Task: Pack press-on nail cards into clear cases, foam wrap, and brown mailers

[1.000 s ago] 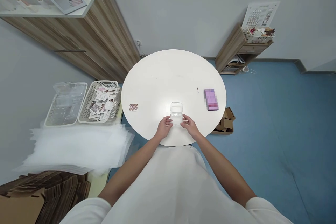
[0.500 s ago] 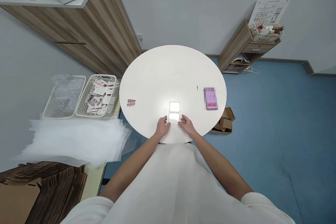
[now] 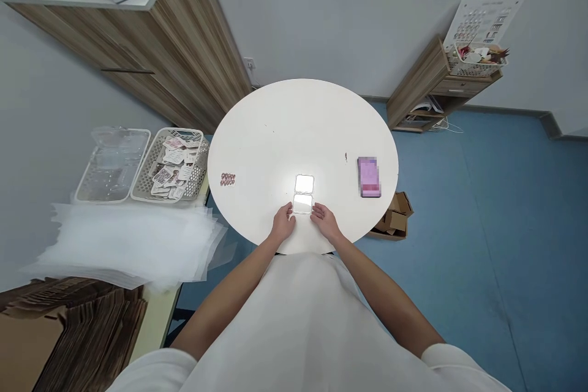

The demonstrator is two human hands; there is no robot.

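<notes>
A small clear hinged plastic case (image 3: pixel 302 203) lies unfolded flat on the white oval table (image 3: pixel 298 116), its two square halves one above the other. At the lower half's left side is my left hand (image 3: pixel 283 223), thumb and fingers apart and close to the edge. My right hand (image 3: pixel 324 222) flanks the right side with its fingers spread, seemingly just off the case. Neither hand grips anything. Over on the left of the table lies a small card with rows of reddish nail-like pieces (image 3: pixel 228 179).
A blurred purple box (image 3: pixel 369 177) and a tiny dark piece (image 3: pixel 346 157) lie on the table's right side. Left of the table stand a basket of cards (image 3: pixel 172 165), a clear-lidded bin (image 3: pixel 113 165) and white sheets (image 3: pixel 133 242). A cardboard box (image 3: pixel 392 217) sits on the floor.
My right hand's fingers have drawn slightly away from the case's edge. The case stays unfolded; the whole view has shifted a little.
</notes>
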